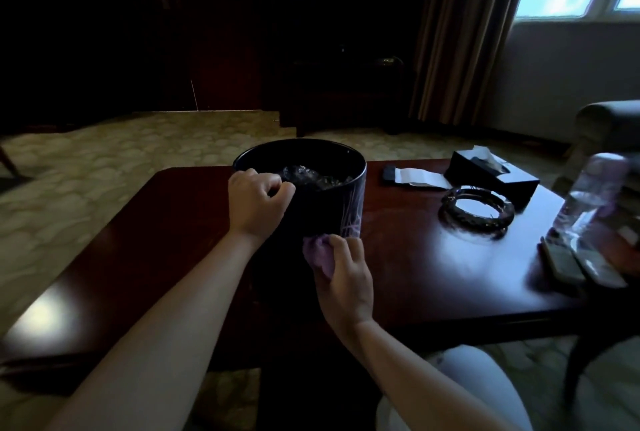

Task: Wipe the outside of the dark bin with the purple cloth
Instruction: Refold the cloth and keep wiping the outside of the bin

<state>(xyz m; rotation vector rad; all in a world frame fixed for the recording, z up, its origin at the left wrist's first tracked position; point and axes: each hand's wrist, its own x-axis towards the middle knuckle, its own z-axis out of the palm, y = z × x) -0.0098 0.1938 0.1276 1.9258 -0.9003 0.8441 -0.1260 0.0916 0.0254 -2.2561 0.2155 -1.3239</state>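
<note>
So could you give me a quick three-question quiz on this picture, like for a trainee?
1. True or false: the bin stands on the floor.
2. Which hand holds the cloth? A) left hand B) right hand
3. Fill in: the left hand grips the bin's ____.

Key:
1. False; it stands on the table.
2. B; the right hand presses the cloth against the bin's lower outer wall.
3. Rim.
</note>
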